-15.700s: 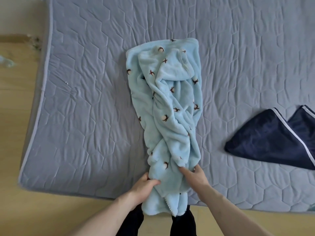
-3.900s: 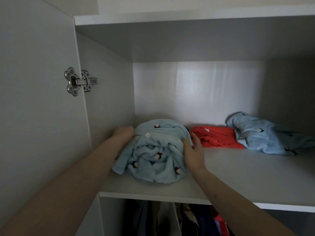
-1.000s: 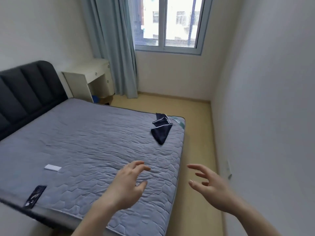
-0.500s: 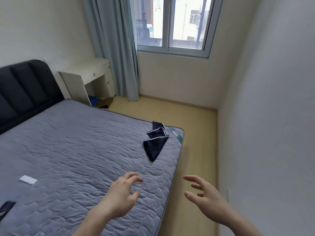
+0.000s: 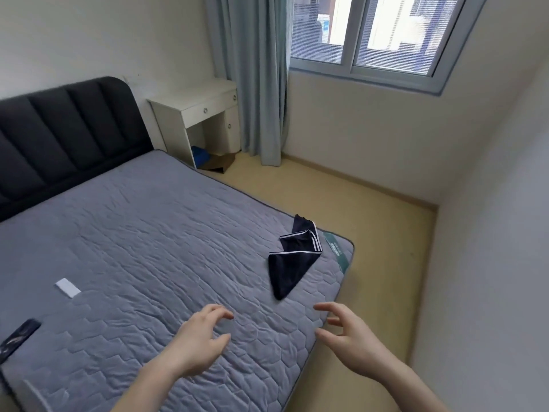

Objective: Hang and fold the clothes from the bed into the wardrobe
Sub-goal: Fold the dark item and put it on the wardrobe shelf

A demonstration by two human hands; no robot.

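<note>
Navy garment with white stripes (image 5: 292,260) lying near the far right corner of the grey quilted mattress (image 5: 142,233) — long axis running from the striped end beside the green label (image 5: 337,252) down to a folded point aimed at the hands. Larger and nearer than half a second ago. Left hand (image 5: 197,343) and right hand (image 5: 353,341) over the mattress edge, fingers loosely spread, holding nothing. White card (image 5: 67,287) and dark phone (image 5: 19,337) off left.

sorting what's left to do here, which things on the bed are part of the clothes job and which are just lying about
Job: navy garment, mattress, left hand, right hand.
Lying about: white card, dark flat item, bedside desk.
</note>
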